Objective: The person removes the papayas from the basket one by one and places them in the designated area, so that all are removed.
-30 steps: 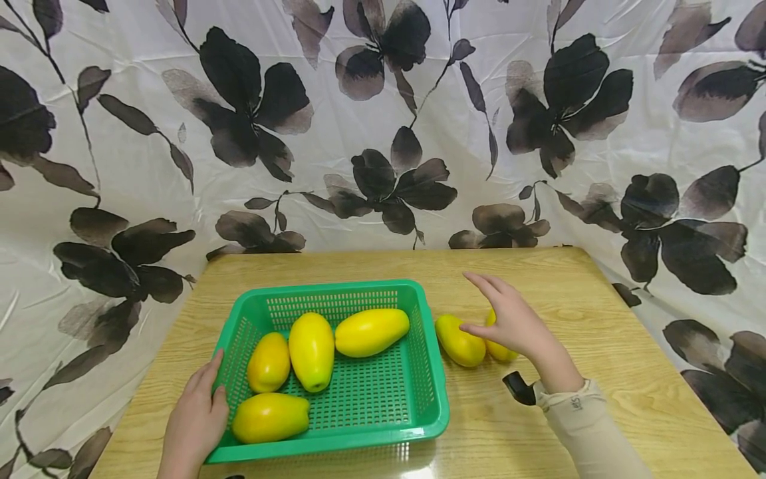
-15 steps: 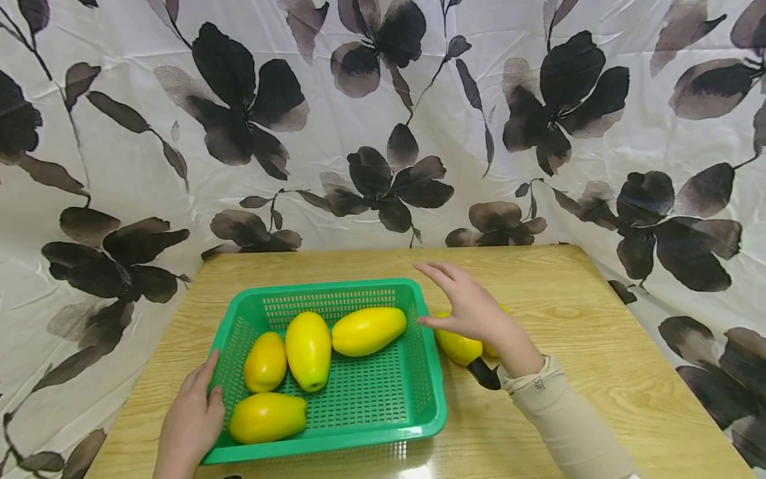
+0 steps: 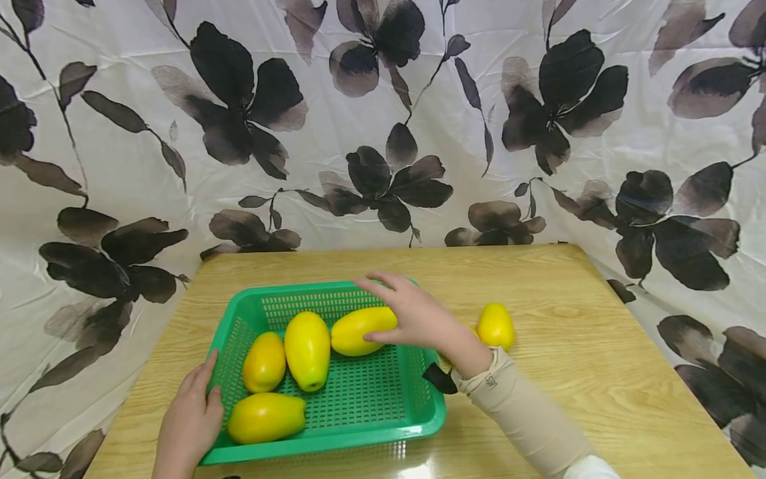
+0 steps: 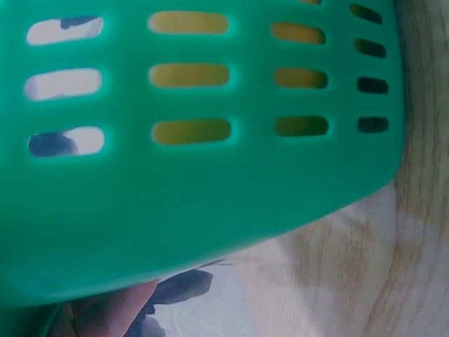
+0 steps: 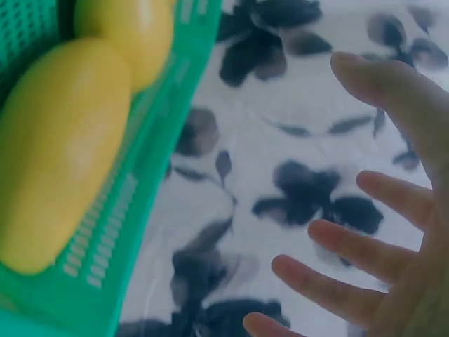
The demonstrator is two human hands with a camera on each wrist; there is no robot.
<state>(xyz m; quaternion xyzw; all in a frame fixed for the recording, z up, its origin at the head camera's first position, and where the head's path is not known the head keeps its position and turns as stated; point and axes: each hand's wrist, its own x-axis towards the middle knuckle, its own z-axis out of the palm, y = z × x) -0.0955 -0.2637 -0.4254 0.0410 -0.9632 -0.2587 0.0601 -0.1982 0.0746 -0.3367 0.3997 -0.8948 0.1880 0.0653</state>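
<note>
A green basket (image 3: 323,444) holds several smooth yellow fruits; the longer ones look like papayas, such as the upright one (image 3: 308,351). My left hand (image 3: 188,416) rests on the basket's left rim, fingers fairly straight. The left wrist view shows the slotted outer wall (image 4: 196,196), with a bit of skin beyond its rim. Over the basket's right side hovers my right hand (image 3: 413,316), fingers spread and nothing in them. It partly covers the far-right papaya (image 3: 356,330). In the right wrist view, the right hand (image 5: 400,281) appears apart from the fruit (image 5: 70,147).
A yellow fruit (image 3: 495,326) lies on the wooden table (image 3: 598,372) right of the basket. Another beside it is mostly hidden by my right wrist. A black strap end (image 3: 439,379) hangs from that wrist. A flowered cloth (image 3: 371,100) stands behind the table.
My right hand has moved left, from above the two fruits on the table to above the basket's right side. The left hand stays on the rim, and the fruits in the basket look unmoved.
</note>
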